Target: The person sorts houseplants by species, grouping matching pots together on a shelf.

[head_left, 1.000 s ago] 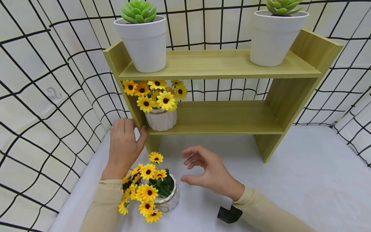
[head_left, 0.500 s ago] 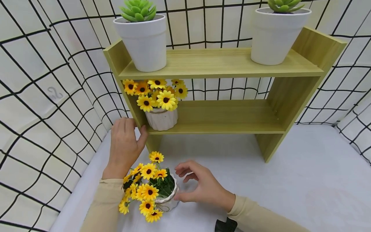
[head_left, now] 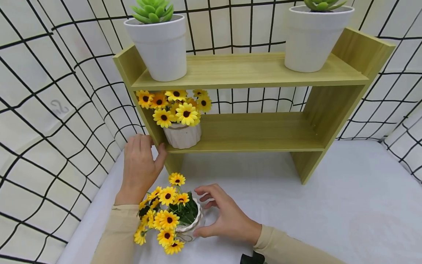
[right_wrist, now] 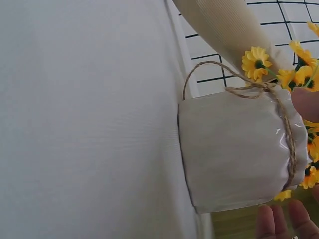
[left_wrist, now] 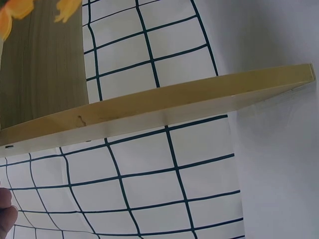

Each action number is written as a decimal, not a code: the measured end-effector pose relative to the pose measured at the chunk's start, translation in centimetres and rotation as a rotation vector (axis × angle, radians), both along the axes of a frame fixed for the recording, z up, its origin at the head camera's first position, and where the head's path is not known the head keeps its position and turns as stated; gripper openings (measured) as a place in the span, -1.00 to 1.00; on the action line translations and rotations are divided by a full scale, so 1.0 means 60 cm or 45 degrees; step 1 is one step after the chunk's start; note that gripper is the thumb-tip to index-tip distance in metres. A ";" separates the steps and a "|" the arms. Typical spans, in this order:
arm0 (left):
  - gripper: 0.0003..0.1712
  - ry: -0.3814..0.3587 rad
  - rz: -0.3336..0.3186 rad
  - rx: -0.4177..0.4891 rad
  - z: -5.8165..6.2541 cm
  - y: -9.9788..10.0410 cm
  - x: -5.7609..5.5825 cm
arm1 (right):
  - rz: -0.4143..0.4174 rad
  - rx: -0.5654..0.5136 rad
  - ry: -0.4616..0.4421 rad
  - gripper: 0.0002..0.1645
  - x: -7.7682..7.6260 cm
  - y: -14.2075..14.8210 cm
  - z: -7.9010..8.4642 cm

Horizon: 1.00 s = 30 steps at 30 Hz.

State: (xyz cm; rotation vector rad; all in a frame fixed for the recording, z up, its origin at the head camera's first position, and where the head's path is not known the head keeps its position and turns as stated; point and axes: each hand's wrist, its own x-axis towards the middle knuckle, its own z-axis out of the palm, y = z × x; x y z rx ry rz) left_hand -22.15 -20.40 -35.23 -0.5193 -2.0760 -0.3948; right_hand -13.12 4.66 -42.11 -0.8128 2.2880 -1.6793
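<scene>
My left hand (head_left: 140,168) holds the left side panel of the wooden shelf (head_left: 254,132), thumb at the front edge. In the left wrist view only fingertips (left_wrist: 7,209) show, at the left edge. On the table below stands a white ceramic pot (right_wrist: 234,154) with a twine bow and yellow artificial sunflowers (head_left: 169,220) that lean left. My right hand (head_left: 227,216) curves around the pot's right side. Thumb and fingers are spread wide; the right wrist view shows the fingers just off the pot. Whether the thumb touches its rim I cannot tell.
A matching sunflower pot (head_left: 182,136) stands at the left of the middle shelf. Up top are a white succulent pot (head_left: 161,51) at left and another white succulent pot (head_left: 311,40) at right. Black wire grid (head_left: 46,110) surrounds the white tablecloth (head_left: 362,205).
My right hand has moved left and toward me, from beside the sunflower pot on the table to around its right side. My left hand has kept its place on the shelf.
</scene>
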 end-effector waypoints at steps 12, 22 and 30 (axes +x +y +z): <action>-0.77 0.015 0.017 -0.013 0.000 -0.005 0.001 | 0.016 0.029 -0.049 0.09 -0.001 -0.007 -0.019; -0.77 0.004 0.021 -0.033 -0.001 -0.005 0.002 | 0.048 0.041 -0.109 0.08 -0.011 -0.009 -0.038; -0.75 0.013 0.014 -0.035 -0.002 -0.002 0.000 | 0.071 0.069 -0.129 0.07 -0.017 -0.010 -0.048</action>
